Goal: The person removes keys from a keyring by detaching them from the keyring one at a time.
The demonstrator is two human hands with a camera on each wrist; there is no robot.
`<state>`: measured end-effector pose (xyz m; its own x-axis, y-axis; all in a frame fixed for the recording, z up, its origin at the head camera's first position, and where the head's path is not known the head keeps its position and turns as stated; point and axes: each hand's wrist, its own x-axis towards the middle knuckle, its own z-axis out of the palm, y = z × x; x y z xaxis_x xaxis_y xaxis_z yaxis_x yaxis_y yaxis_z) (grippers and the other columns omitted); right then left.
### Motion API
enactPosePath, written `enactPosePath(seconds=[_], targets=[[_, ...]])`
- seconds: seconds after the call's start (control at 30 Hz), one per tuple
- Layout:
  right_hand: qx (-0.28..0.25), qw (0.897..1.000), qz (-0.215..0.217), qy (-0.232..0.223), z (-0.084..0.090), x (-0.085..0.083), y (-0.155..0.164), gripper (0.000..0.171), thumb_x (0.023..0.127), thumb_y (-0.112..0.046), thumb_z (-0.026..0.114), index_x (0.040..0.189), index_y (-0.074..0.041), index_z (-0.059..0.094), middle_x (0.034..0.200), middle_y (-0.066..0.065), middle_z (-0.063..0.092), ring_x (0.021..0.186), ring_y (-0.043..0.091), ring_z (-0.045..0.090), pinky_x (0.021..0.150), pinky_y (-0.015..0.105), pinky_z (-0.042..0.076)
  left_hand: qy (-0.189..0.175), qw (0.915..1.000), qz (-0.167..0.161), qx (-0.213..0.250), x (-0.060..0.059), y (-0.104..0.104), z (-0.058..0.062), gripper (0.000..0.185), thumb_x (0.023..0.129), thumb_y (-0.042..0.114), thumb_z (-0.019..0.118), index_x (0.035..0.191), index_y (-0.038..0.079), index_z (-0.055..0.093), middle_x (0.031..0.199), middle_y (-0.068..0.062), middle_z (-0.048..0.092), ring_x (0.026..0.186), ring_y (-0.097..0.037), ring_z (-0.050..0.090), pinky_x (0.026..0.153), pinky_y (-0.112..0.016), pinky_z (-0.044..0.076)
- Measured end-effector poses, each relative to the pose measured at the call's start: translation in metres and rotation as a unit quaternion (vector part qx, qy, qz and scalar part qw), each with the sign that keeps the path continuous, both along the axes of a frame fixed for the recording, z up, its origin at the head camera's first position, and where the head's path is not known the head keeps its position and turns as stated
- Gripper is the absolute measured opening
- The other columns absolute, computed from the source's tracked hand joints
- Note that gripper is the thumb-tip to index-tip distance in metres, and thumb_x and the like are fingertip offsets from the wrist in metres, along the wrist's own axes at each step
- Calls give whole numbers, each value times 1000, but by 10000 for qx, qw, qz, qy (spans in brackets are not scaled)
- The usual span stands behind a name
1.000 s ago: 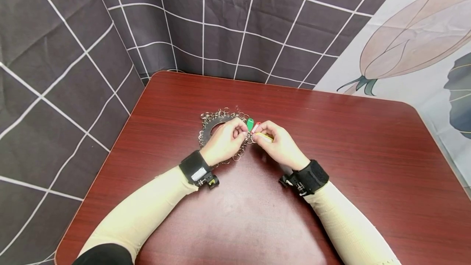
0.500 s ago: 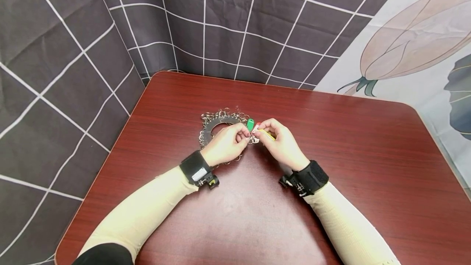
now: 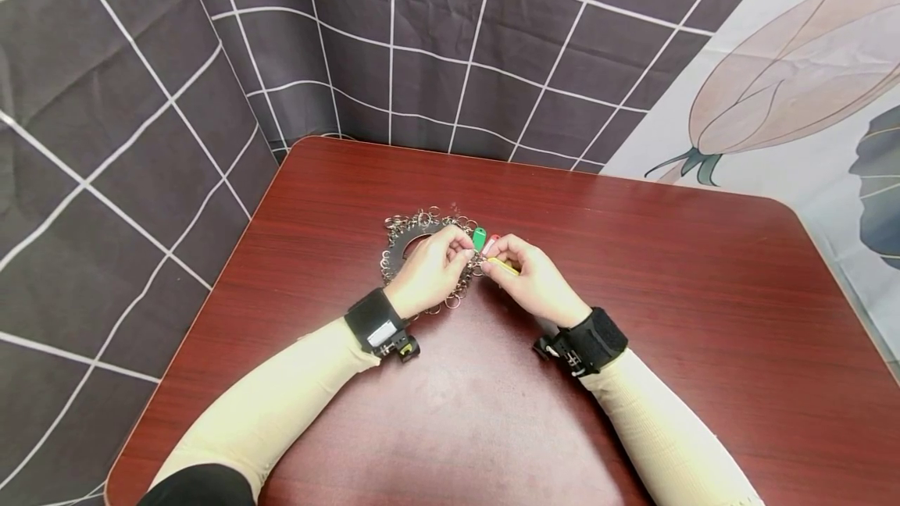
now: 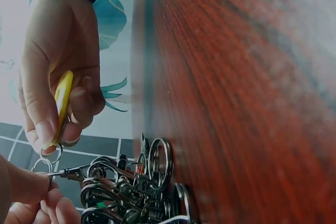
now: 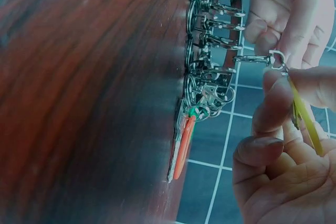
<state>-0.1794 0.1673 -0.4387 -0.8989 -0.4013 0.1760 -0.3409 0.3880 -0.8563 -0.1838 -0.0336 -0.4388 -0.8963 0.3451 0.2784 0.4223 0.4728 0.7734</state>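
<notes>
A bundle of metal key rings and clasps lies in a circle on the red-brown table. My left hand rests over its right side and pinches one metal clasp that sticks out from the bundle. My right hand meets it fingertip to fingertip and pinches a yellow key tag with a small ring at its end, right at the clasp's tip. A green tag and a red tag lie on the table just behind the fingers.
The table has rounded corners, and its left edge runs close to the bundle. A dark grid-pattern curtain hangs behind and to the left. A pale flower-print cloth hangs at the right.
Both hands stay joined over the bundle. My right hand has dipped a little lower and closer to the left fingertips, bringing the yellow tag with it.
</notes>
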Motion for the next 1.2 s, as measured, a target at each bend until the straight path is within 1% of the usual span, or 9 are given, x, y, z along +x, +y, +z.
enactPosePath(seconds=[0.13,0.23,0.37,0.5,0.7,0.77,0.9,1.0,1.2], targets=[[-10,10000,7,-55,1,0,0,12,91,-9,66,100,-9,59,88,2,62,75,12,60,67,22,47,-54,9999,83,-48,0,0,2,5,94,13,62,98,11,62,80,3,59,72,-9,56,68,-24,47],[-25,9999,-21,-99,4,1,0,11,92,-11,66,100,-9,59,87,2,63,73,13,60,64,22,46,-57,9999,102,-114,0,0,4,4,94,14,63,97,12,63,79,4,60,71,-8,56,66,-24,47],[7,9999,-83,-100,5,1,1,11,93,-14,66,100,-9,59,84,9,63,61,25,58,53,25,46,-4,9999,79,-135,1,0,5,4,93,15,64,97,12,63,77,5,59,69,-8,55,64,-24,47],[-93,9996,-224,-167,5,0,2,13,94,-18,65,99,-8,58,82,19,62,56,36,54,47,28,45,15,9999,0,-117,2,0,5,5,92,14,66,96,12,64,75,4,57,67,-10,55,61,-25,46],[-76,9992,-378,-128,4,-2,2,14,93,-19,66,98,-9,58,76,22,59,54,26,52,47,26,43,1,9999,-56,-118,2,0,3,5,93,14,65,97,11,64,77,3,58,70,-11,55,63,-25,46],[-160,9990,-378,-147,3,-4,2,18,93,-18,66,101,-5,58,79,20,61,56,25,53,48,25,43,19,9999,-64,-114,1,0,3,6,93,15,64,97,11,64,79,3,58,71,-10,55,64,-24,46],[-364,9979,-441,-312,1,-6,2,33,90,-13,70,109,5,51,81,20,65,59,31,56,50,23,45,-25,9999,-86,-95,1,0,2,9,93,13,62,100,10,65,80,4,57,70,-9,54,64,-24,46],[-159,9972,-629,-377,0,-8,5,33,88,-13,72,106,4,52,79,19,67,58,29,57,50,22,44,-146,9998,-109,-50,1,0,1,13,91,11,61,103,8,65,77,5,56,67,-9,53,60,-25,46],[640,9936,-911,-212,0,-10,13,16,89,-17,71,95,-7,61,77,11,68,60,16,55,53,23,42,-285,9994,-195,40,1,0,1,14,91,10,60,104,6,65,77,4,56,65,-10,53,58,-26,45]])
